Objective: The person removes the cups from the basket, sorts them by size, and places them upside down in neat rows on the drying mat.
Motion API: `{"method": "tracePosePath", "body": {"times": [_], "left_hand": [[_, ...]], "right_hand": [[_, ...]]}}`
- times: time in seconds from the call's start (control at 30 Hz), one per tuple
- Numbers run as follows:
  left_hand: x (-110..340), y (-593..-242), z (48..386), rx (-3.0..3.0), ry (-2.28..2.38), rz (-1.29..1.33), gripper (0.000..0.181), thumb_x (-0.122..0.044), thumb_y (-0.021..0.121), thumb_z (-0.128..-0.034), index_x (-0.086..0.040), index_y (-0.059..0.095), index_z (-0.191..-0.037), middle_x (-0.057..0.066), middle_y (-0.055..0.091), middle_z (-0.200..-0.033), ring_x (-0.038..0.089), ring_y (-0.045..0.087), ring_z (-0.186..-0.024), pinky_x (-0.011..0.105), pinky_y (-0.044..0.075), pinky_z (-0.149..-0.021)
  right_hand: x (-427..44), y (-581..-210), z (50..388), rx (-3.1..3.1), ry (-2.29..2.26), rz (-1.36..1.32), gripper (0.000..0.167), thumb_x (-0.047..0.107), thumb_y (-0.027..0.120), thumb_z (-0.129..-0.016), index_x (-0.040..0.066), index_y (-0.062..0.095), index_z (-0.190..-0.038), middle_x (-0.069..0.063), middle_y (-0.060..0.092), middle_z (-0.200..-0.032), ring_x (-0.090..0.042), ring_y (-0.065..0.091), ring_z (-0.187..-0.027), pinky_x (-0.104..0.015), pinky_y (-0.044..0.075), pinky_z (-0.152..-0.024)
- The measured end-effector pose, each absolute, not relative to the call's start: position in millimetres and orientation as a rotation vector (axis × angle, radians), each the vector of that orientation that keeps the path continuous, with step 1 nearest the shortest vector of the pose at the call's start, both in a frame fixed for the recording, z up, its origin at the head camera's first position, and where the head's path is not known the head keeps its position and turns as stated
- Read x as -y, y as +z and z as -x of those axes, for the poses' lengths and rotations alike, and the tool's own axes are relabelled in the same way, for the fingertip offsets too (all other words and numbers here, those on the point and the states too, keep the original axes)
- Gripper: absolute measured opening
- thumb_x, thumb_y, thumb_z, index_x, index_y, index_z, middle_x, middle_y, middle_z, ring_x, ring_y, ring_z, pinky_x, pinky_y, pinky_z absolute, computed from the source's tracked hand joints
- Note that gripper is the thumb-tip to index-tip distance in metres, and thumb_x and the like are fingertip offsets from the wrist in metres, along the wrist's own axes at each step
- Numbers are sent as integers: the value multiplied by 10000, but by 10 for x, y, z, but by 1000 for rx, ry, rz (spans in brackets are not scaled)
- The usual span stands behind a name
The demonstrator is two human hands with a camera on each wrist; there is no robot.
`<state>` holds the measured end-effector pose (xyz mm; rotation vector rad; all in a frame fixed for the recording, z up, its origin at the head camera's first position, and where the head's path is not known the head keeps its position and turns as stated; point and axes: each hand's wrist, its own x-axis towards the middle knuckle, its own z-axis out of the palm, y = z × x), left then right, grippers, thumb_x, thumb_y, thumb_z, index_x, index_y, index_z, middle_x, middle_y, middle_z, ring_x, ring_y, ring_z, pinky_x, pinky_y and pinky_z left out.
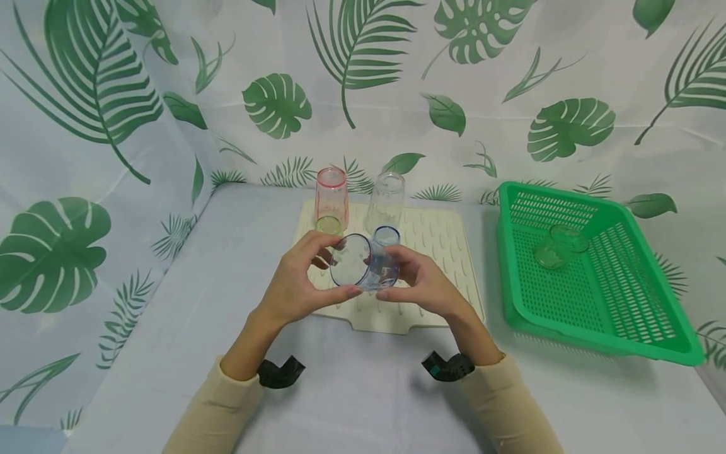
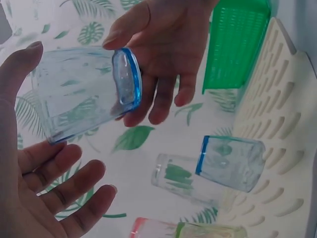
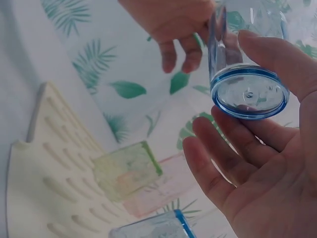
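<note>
A clear drinking glass with blue edges (image 1: 383,270) is held tilted on its side between both hands, above the cream draining board (image 1: 439,265). My left hand (image 1: 292,277) grips the wide rim end, thumb on one side and fingers on the other. At the thick blue base, my right hand (image 1: 424,282) pinches the glass between thumb and fingers. Behind the hands, a second blue-edged glass (image 2: 233,162) stands on the board. Near it are a tall clear glass (image 1: 387,198), a tall pink-edged glass (image 1: 331,198) and a shorter yellow-green glass (image 3: 128,168).
To the right stands a green plastic basket (image 1: 510,277) with slotted walls. Inside it lies glassware, a clear glass (image 1: 569,239) and a greenish one (image 1: 547,256), possibly parts of one. A leaf-patterned cloth (image 1: 391,139) hangs behind the pale table (image 1: 351,391).
</note>
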<state>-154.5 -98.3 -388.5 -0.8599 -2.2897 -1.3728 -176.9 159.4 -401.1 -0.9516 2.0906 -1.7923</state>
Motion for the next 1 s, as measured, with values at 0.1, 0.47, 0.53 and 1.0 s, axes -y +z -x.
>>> {"method": "tracePosePath", "body": {"times": [0.1, 0.47, 0.53, 1.0], "left_hand": [[981, -3884, 1546, 2300, -1387, 862, 680, -261, 899, -700, -101, 600, -1289, 61, 628, -1207, 184, 614, -916, 305, 588, -766], [957, -3894, 1542, 2360, -1417, 861, 647, -282, 886, -731, -95, 601, -1280, 51, 624, -1225, 175, 630, -928, 319, 589, -776], [948, -3902, 1545, 2371, -1429, 864, 632, -281, 877, -743, -79, 599, -1273, 72, 625, -1229, 209, 638, -933, 327, 589, -778], [891, -3924, 1511, 2535, -1409, 849, 595, -376, 861, -776, -222, 603, -1289, -62, 611, -1227, 122, 610, -958, 317, 574, -820]], "right_hand": [[-1628, -3995, 1776, -2080, -1817, 939, 627, 56, 785, -841, -87, 483, -1371, 66, 648, -1160, -100, 657, -996, -231, 542, -913], [-1697, -4022, 1794, -1927, -2015, 966, 568, 22, 749, -860, 39, 523, -1381, 32, 605, -1203, -103, 621, -991, -210, 554, -856], [-1701, -4030, 1796, -1878, -2049, 961, 558, 19, 739, -867, 110, 539, -1379, 28, 600, -1217, -101, 619, -1007, -211, 558, -851], [-1709, -4007, 1797, -1738, -2191, 1033, 529, 79, 745, -889, 171, 553, -1373, 22, 581, -1274, -110, 577, -1057, -209, 546, -880]]}}
